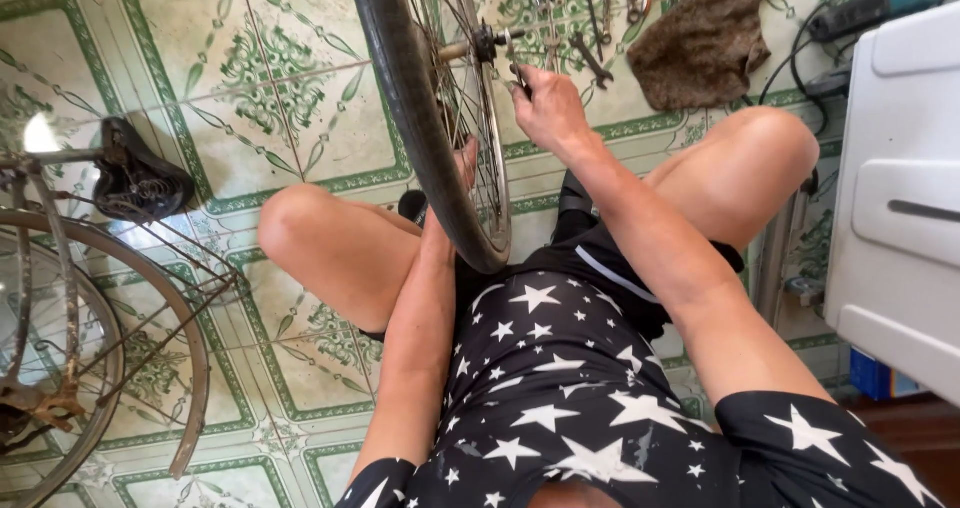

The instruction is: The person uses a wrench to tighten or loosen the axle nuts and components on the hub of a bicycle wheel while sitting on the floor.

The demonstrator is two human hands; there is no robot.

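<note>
Between the knees, bicycle wheel (430,118) stands upright on the tiled floor (290,98): left hand (462,168) braces behind the spokes, grip hidden; right hand (545,108) clenched on a small wrench (517,73) at the axle (478,45), so keep it square, short turns.

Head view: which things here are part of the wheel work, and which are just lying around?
In hand:
- bicycle wheel, upright between the knees
- axle
- right hand, at the axle
- left hand, behind the spokes

Lying about:
- brown rag
- wrenches
- upturned bicycle
- white cabinet
</note>
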